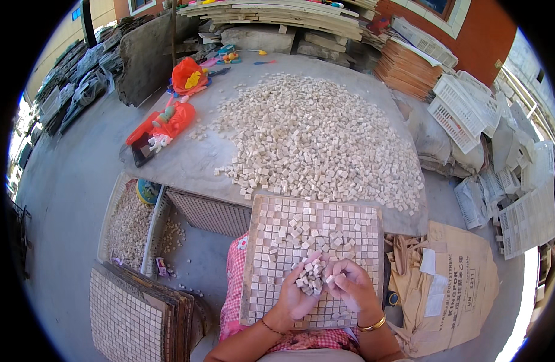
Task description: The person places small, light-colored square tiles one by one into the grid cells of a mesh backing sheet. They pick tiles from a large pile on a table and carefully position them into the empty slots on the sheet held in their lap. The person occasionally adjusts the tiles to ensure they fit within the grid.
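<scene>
Outdoor surface [187,163] heaped with stone cubes [317,136]; your left hand [298,289] grip cupping cubes, right hand [353,286] grip pinching one over grid board [271,265].

We see beige stone cubes [317,136] on the grey counter [193,160], a checkered beige grid board [277,265], red-and-white checked cloth [232,283], and orange bags [169,117].

The grey tabletop [199,160] holds a big pile of little stone cubes [317,136] in the middle. Orange plastic bags [175,117] lie at its far left.
</scene>
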`<state>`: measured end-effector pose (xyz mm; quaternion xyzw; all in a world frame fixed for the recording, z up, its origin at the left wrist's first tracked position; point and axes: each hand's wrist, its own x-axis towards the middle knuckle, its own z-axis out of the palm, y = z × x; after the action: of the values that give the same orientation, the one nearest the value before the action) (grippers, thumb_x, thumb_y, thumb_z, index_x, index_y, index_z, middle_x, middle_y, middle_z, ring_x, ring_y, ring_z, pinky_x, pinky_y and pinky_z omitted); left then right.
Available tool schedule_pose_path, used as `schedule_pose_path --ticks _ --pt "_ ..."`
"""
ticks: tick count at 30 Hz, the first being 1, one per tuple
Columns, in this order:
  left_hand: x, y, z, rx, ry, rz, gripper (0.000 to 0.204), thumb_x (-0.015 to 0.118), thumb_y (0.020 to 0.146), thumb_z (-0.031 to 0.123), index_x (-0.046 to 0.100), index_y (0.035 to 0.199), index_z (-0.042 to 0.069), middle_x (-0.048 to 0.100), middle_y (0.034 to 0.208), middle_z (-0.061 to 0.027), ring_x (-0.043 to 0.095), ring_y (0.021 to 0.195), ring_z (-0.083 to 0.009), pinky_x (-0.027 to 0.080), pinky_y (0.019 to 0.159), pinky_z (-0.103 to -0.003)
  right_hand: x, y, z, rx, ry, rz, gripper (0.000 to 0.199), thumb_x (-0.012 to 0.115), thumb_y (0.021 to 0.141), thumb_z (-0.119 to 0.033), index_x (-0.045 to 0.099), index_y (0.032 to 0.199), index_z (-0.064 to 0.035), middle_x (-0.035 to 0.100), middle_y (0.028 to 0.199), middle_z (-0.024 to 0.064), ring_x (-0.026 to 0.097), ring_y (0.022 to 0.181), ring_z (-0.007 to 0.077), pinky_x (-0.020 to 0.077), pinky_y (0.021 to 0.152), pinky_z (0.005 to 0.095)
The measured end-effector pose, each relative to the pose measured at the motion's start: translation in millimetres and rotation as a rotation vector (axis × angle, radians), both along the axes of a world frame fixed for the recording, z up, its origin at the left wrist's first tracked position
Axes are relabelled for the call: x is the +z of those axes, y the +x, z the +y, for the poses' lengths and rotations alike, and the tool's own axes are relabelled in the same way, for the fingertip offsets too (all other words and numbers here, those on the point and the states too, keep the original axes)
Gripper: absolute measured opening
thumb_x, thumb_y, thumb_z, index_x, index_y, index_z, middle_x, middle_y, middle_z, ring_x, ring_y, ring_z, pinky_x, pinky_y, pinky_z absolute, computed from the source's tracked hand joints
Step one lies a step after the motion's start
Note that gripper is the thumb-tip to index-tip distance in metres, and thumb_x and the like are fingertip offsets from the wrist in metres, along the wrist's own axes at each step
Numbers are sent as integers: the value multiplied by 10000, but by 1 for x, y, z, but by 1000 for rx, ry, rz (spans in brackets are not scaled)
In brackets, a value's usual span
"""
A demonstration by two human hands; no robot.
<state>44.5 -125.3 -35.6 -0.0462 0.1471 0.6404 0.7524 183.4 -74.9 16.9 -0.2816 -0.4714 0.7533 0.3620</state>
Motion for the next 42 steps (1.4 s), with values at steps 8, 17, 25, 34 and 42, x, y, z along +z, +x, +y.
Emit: schedule_pose_path --ticks 8,17,25,34,42 --pt "12 -2 1 -43 -16 -163 444 490 913 303 433 1306 106 473 1307 -99 435 1234 -257 330 1058 -475 15 6 19 -59 137 -388 128 622 859 -116 633 918 -3 582 859 49 552 738 119 428 584 196" --pt "5 -5 -2 -209 -99 -148 403 446 935 260 437 1269 34 499 1266 -160 478 1189 -289 344 1059 -487 21 -2 51 179 926 -680 105 631 816 -113 668 874 -35 593 798 73 572 722 177 450 648 277" --pt "-1 -7 2 -141 0 -210 458 424 940 243 382 1347 37 451 1327 -166 445 1227 -311 353 1054 -467 11 16 52 140 -61 -347 138 587 875 -131 600 915 1 603 847 70 583 723 101 452 570 226" --pt "3 -8 2 -197 -136 -120 376 429 948 242 443 1267 44 515 1243 -153 507 1154 -291 402 1005 -479 24 4 54 271 443 -541 224 656 829 -239 646 929 -40 636 868 71 597 761 185 451 612 275" --pt "-7 -5 -1 -230 -200 -23 369 438 956 261 443 1252 40 532 1228 -134 525 1138 -259 404 1013 -480 19 -15 51 446 895 -865 208 633 796 -225 653 901 -47 613 854 124 577 800 301 454 715 375"
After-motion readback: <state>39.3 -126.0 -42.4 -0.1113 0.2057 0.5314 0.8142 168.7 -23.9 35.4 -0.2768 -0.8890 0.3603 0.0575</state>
